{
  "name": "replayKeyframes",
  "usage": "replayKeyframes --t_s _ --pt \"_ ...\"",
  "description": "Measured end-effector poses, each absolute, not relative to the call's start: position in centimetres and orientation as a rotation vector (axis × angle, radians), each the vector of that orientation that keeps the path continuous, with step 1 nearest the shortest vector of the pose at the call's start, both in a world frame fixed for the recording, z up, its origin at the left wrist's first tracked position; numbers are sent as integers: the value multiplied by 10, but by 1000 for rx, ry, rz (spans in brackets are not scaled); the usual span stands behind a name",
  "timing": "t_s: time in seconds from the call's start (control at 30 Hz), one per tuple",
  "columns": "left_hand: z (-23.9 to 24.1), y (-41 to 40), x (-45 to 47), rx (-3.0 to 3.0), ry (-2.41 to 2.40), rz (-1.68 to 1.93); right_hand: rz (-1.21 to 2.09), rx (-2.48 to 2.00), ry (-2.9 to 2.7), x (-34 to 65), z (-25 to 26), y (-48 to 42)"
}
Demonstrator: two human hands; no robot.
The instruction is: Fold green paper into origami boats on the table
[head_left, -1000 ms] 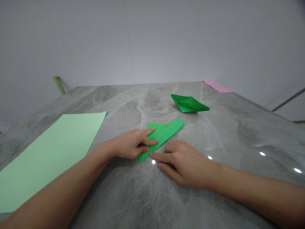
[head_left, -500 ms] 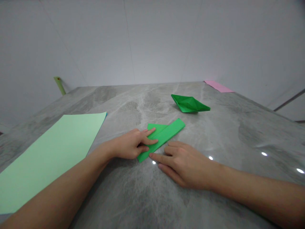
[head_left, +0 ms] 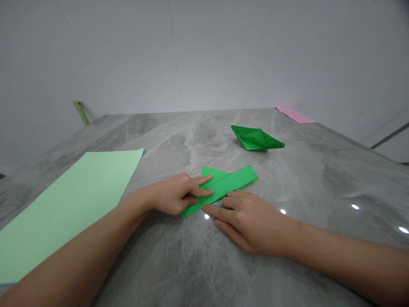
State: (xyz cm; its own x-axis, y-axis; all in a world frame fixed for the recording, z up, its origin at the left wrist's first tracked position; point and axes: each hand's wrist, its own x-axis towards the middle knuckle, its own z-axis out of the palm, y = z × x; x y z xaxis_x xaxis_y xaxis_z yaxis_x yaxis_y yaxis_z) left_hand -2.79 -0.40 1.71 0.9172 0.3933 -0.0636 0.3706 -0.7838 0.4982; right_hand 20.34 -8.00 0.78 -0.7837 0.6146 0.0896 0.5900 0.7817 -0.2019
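Observation:
A folded strip of dark green paper [head_left: 230, 183] lies on the grey marble table [head_left: 198, 264] in front of me. My left hand [head_left: 179, 196] rests on the strip's near left end, its fingers stretched flat over the paper and pressing it down. My right hand [head_left: 246, 217] lies flat on the table along the strip's near edge, fingers extended and apart, the index fingertip touching the paper's lower edge. Neither hand grips anything.
A large light green sheet [head_left: 67, 200] lies to the left. A folded dark green paper boat [head_left: 255, 138] sits farther back to the right. A pink sheet [head_left: 295, 115] lies at the far right corner. A green stick [head_left: 81, 113] leans on the wall at far left.
The green strip has turned slightly, its far end swinging right and its lie becoming flatter. Both hands stay on it in almost the same places.

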Motion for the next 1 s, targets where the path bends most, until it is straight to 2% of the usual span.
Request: replayKeyframes --t_s 0.13,0.5,0.83,1.0 --pt "18 -5 -28 2520 574 84 278 -974 -2819 202 11 -80" --pt "21 -9 -20 2607 665 36 114 -936 -2868 199 10 -81" --pt "19 -12 -20 2430 786 345 161 -935 -2855 202 9 -82" --pt "29 -19 -11 2503 966 346 143 -908 -2869 201 10 -81"
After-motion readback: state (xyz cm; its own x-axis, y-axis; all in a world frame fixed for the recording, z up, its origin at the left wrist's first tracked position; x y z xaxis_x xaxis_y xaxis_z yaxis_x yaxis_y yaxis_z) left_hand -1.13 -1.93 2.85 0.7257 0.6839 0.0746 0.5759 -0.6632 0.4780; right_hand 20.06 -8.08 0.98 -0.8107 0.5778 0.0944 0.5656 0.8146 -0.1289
